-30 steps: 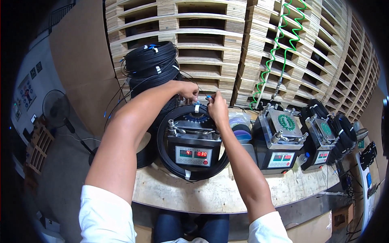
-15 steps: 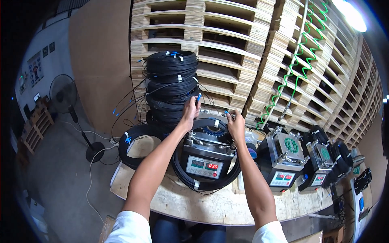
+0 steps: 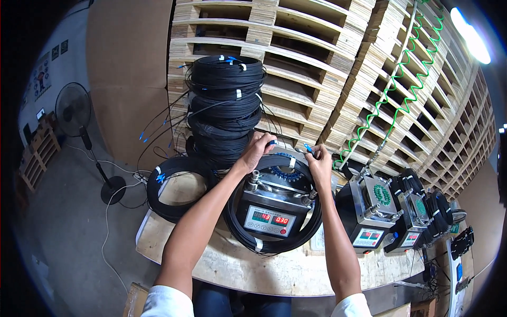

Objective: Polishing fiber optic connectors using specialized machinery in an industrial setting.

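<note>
My left hand is closed on a cable end with a blue connector, which points to the right. Across a small gap, my right hand pinches another cable end with a blue tip. Both hands are just above the far side of a metal bench machine with a lit red digital display. Around this machine lies a coil of black cable, bound with white ties. A ring of blue pieces sits on the machine's top, partly covered by the coil.
To the left lies another black cable coil, beside a tall stack of coils with loose blue-tipped ends. Two similar machines stand to the right on the wooden table. Behind are stacked pallets and green coiled hoses.
My left hand has moved right, toward my right hand, and its blue connector has turned from upright to pointing right. The view has shifted slightly. More digits show on the machine's display.
</note>
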Demonstrator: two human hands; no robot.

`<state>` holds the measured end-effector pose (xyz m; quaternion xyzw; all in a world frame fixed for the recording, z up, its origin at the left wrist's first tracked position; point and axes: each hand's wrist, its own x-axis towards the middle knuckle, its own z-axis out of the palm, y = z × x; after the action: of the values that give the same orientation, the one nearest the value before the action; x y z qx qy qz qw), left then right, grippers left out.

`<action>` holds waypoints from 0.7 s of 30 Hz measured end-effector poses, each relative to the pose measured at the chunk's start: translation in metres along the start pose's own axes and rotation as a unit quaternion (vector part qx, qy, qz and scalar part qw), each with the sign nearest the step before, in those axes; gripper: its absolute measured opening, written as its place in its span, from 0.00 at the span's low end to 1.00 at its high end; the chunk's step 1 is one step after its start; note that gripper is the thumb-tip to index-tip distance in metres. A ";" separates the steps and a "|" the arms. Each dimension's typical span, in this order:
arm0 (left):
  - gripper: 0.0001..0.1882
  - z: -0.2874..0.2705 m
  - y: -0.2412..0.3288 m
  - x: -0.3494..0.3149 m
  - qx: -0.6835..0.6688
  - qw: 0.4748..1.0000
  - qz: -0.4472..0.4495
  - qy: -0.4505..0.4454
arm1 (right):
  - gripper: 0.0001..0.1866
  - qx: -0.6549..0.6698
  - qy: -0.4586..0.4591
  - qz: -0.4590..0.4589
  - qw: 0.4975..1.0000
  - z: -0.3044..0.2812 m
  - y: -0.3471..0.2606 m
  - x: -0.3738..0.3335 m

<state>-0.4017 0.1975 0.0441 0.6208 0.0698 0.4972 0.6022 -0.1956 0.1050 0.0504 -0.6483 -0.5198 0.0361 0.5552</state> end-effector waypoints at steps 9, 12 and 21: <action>0.27 0.006 0.004 0.002 0.090 0.996 -0.020 0.009 | 0.20 0.177 -0.009 0.039 0.983 -0.005 0.001 -0.002; 0.27 0.001 -0.006 0.004 0.083 0.996 -0.035 0.020 | 0.26 0.227 0.020 0.092 0.969 -0.010 0.000 -0.005; 0.26 0.002 -0.004 0.005 0.111 0.993 -0.027 -0.017 | 0.24 0.399 -0.030 0.000 0.916 -0.018 0.020 -0.007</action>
<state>-0.3958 0.2003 0.0440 0.6899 0.1306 0.4592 0.5441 -0.1750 0.0909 0.0386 -0.3713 -0.4782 0.2602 0.7522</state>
